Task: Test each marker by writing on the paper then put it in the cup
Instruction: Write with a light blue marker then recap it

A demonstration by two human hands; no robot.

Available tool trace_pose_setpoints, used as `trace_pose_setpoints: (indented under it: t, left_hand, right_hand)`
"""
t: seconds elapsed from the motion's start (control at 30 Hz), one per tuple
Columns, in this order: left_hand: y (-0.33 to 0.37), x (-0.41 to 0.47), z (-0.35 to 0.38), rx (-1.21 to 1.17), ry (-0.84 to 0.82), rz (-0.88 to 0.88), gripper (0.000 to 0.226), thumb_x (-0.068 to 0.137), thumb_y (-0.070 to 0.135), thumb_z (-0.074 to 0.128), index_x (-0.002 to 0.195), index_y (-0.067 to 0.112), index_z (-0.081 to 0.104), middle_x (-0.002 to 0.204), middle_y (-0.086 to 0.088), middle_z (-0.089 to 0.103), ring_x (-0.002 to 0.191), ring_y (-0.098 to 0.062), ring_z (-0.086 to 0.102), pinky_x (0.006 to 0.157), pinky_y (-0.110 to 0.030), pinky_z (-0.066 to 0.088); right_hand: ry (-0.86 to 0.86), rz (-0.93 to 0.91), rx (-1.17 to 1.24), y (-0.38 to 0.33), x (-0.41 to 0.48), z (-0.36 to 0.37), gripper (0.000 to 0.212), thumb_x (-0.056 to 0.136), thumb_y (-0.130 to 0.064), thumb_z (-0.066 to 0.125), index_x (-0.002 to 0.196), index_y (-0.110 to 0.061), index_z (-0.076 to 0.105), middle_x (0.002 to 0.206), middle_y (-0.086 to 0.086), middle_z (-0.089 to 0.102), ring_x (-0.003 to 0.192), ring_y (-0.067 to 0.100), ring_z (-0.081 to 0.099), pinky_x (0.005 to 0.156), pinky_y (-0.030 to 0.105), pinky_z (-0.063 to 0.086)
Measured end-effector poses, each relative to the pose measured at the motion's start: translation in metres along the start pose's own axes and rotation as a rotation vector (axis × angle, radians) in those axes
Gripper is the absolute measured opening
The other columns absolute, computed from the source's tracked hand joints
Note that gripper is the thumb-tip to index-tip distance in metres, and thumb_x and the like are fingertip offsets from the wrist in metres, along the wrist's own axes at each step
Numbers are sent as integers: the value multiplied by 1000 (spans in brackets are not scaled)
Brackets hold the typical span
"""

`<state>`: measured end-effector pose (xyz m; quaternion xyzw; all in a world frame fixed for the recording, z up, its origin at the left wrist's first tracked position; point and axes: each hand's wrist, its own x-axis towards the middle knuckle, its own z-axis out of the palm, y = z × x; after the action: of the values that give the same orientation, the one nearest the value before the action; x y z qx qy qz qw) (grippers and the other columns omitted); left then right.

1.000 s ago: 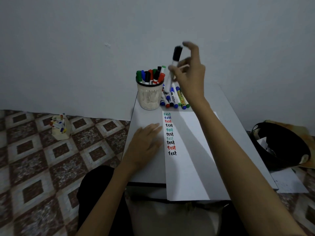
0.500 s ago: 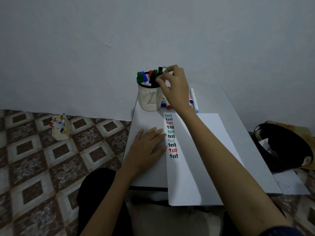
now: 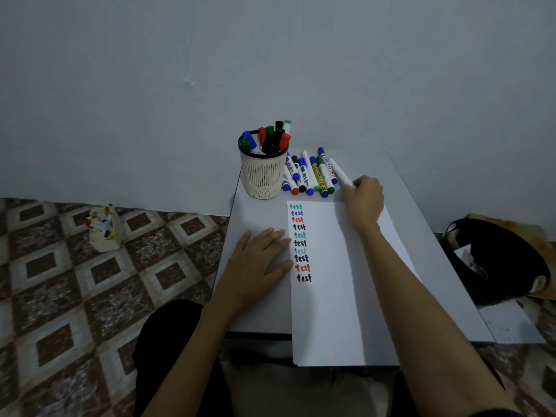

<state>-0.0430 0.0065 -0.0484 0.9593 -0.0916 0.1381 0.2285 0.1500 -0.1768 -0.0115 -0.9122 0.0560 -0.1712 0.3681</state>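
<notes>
A beige mesh cup (image 3: pixel 263 176) stands at the table's far left, filled with several capped markers. To its right lies a row of loose markers (image 3: pixel 310 176). My right hand (image 3: pixel 362 200) curls round the near end of a white marker (image 3: pixel 339 172) at the right end of that row. A white paper sheet (image 3: pixel 337 296) runs toward me, with a column of coloured "test" words down its left side. My left hand (image 3: pixel 258 263) rests flat on the table, its fingertips on the paper's left edge.
The small grey table (image 3: pixel 421 206) stands against a grey wall. A black bag (image 3: pixel 496 266) lies on the floor to the right. A beige box of markers (image 3: pixel 103 228) sits on the patterned tile floor to the left.
My right hand lowered a black marker into the cup, let it go, then swung right to the loose row and took hold of a white marker. The left hand stayed put.
</notes>
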Motion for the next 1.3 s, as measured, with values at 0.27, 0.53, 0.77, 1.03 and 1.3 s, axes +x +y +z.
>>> trace_pose_setpoints:
  t: [0.27,0.53,0.77,1.03,1.3]
  left_hand:
    - [3,0,-2,-32,47,-2,69,83,61,27,138,21,41,146,5,38,137,-8,26,117,-37,8]
    - [19,-4,-15,-410,138,-12,56,87,51,47,136,26,38,127,10,50,113,2,47,92,-11,38]
    - [25,-10,-18,-377,77,42,29,95,33,38,114,16,51,67,13,51,62,-1,53,55,-10,35]
    - [23,-9,-19,-437,128,69,27,93,43,35,107,27,52,60,10,51,54,-7,52,52,-10,35]
    - [20,-10,-22,-346,241,-9,32,87,48,47,110,29,60,54,9,52,49,-6,50,47,-13,35]
  right_hand:
    - [187,-58,978,-21,-42,-62,13,95,-23,58,93,-12,51,86,9,58,68,21,63,53,34,55]
    - [-419,23,1169,-26,-134,-73,17,99,-18,48,102,-2,50,76,11,65,62,22,64,50,28,55]
    - [-626,41,1002,-33,-166,-57,16,87,-11,66,101,-3,67,84,8,70,70,15,66,58,24,53]
    - [-663,28,1036,-32,-162,-61,18,90,-3,60,102,10,61,79,12,68,65,19,64,57,25,54]
    - [-493,89,1219,-34,-149,-75,11,86,-3,66,90,4,58,80,21,68,62,23,65,55,27,55]
